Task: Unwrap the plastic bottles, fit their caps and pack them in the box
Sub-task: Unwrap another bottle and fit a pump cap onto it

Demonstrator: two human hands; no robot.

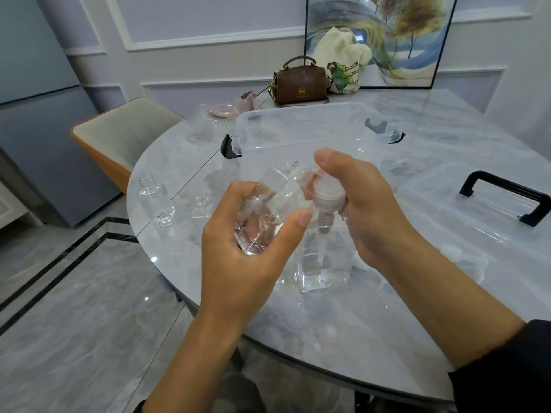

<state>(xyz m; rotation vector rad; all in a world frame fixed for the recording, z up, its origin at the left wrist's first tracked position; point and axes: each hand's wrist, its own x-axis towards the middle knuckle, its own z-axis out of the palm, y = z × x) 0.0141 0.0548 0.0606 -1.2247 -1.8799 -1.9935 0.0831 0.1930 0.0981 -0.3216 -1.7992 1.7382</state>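
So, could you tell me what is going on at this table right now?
A person works at the grey marble-patterned round table. The left hand grips crumpled clear plastic wrapping, while the right hand holds a translucent white pump cap with its tube hanging down. Two uncapped clear square plastic bottles stand on the table's left side. The clear plastic storage box with black latches sits open behind the hands; I cannot make out any bottles in it.

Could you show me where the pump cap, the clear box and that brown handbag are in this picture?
pump cap (328,195): head view, on its ribbed white collar.
clear box (298,110): head view, on its far rim.
brown handbag (301,84): head view, on its front panel.
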